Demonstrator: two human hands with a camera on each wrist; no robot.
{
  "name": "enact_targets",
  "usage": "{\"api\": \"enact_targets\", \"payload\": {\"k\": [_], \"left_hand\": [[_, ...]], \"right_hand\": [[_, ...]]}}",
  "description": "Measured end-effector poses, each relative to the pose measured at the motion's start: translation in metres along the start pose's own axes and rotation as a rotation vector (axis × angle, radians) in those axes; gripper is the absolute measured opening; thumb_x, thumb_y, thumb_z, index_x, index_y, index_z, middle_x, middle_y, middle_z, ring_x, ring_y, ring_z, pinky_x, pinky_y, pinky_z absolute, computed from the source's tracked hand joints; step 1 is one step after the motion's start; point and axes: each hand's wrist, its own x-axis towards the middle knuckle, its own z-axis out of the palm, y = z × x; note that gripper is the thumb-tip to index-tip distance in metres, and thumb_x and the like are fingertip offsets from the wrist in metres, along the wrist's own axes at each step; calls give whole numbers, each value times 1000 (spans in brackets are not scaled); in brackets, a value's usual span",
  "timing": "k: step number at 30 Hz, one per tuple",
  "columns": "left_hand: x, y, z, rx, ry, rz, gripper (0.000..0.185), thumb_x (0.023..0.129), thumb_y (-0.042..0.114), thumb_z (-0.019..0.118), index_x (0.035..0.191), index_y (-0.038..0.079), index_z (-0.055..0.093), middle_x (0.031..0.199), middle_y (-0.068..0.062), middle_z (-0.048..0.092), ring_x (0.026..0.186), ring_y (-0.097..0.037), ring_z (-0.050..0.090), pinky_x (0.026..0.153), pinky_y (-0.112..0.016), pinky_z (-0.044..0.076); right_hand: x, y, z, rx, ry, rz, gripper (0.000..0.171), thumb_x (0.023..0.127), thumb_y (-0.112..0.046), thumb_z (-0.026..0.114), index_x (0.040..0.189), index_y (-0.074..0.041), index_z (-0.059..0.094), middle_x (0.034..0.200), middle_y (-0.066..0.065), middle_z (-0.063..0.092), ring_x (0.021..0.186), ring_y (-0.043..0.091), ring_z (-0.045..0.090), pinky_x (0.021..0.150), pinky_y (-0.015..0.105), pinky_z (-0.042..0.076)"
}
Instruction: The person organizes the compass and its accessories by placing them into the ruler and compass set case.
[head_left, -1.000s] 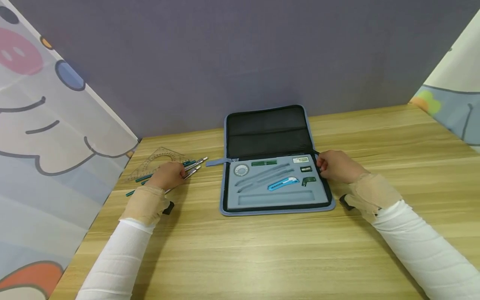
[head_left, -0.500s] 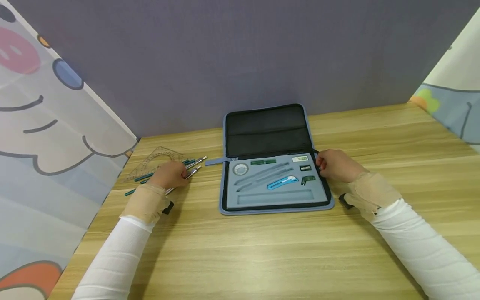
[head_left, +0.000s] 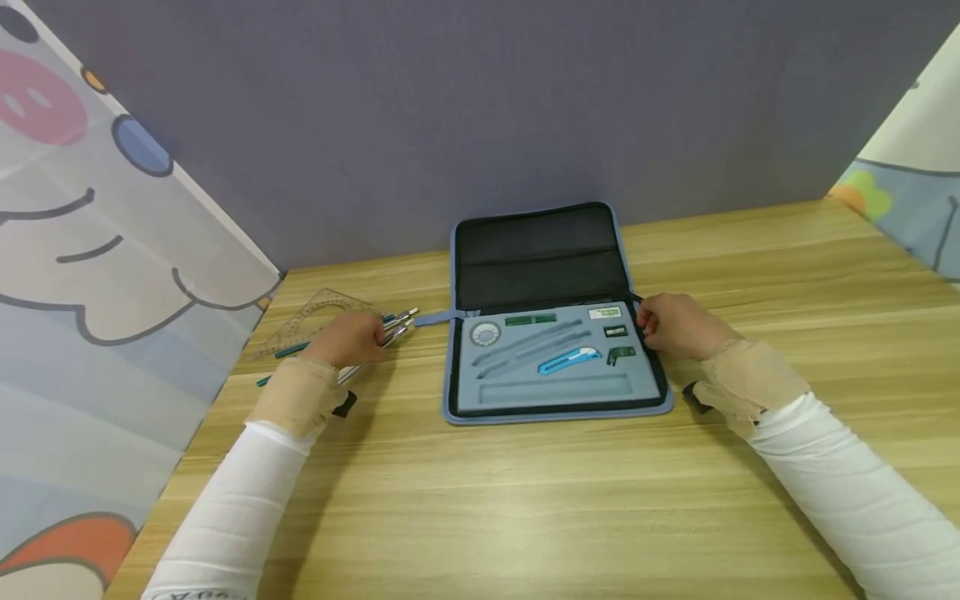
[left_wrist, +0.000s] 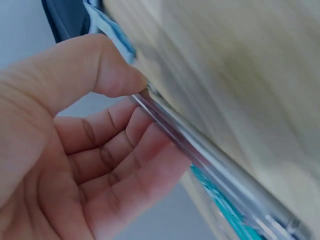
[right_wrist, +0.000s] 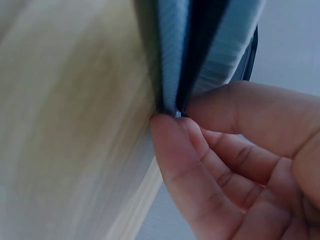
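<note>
In the head view, my left hand is over a small group of drawing tools on the left of the table. Its thumb and fingers pinch a slim silver metal drawing tool, seen close up in the left wrist view. Under and beside it lie teal pencils, a second silver tool and a clear set square. At the centre lies an open zip case with a grey tray. My right hand pinches the case's right edge between thumb and forefinger.
The tray holds a blue utility knife, a white round piece, green lead boxes, an eraser, a sharpener and a small dark green part. A grey panel rises behind the table.
My left hand has shifted slightly to the right over the drawing tools. The right hand keeps its grip on the case edge, and the case stays in place. The head view has shifted a little.
</note>
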Motion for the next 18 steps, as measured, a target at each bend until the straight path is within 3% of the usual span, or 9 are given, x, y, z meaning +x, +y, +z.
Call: {"api": "enact_targets", "payload": {"k": [8, 12, 18], "left_hand": [[10, 25, -5, 30, 8, 19, 12, 79, 6, 66, 69, 7, 58, 58, 3, 40, 51, -10, 31, 51, -25, 30], [16, 41, -5, 40, 36, 67, 10, 78, 8, 66, 71, 8, 59, 58, 3, 45, 51, -10, 36, 50, -24, 32], [24, 62, -2, 53, 69, 143, 10, 73, 7, 66, 68, 8, 57, 56, 5, 40, 53, -10, 35, 52, -25, 32]], "right_hand": [[3, 2, 1, -12, 10, -7, 13, 73, 5, 64, 84, 6, 56, 72, 8, 58, 67, 22, 53, 64, 38, 45], [2, 1, 1, -11, 8, -2, 13, 74, 5, 64, 84, 6, 56, 72, 9, 58, 67, 22, 53, 64, 38, 46], [2, 2, 1, -8, 12, -7, 13, 74, 5, 64, 84, 6, 57, 72, 9, 58, 67, 22, 53, 64, 38, 46]]}}
